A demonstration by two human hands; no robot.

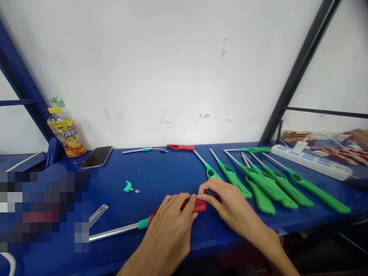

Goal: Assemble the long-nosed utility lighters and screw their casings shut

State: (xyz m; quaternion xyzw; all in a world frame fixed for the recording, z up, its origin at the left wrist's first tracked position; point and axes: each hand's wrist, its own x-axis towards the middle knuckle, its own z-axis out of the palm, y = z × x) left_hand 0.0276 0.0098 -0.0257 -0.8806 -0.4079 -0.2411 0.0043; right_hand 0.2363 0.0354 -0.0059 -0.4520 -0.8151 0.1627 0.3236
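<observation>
A red lighter [200, 206] with a teal collar and a long metal tube lies near the front edge of the blue table. My left hand [172, 216] is wrapped over its red handle and presses it down. At the handle's right end, my right hand [227, 197] is closed around a small dark object [214, 194], mostly hidden by the fingers, with its fingertips touching the handle. Several green lighters [261, 184] lie to the right. Left of my hands sit a small teal part [128, 186] and a tiny pale piece [137, 191].
Along the back lie a red handle shell [184, 147] and a thin metal tube with wires [135, 151]. A phone [97, 157] and a drink bottle [67, 134] stand at the left. A white power strip [312, 161] is at the right; beyond it another person's hand [358, 137] shows.
</observation>
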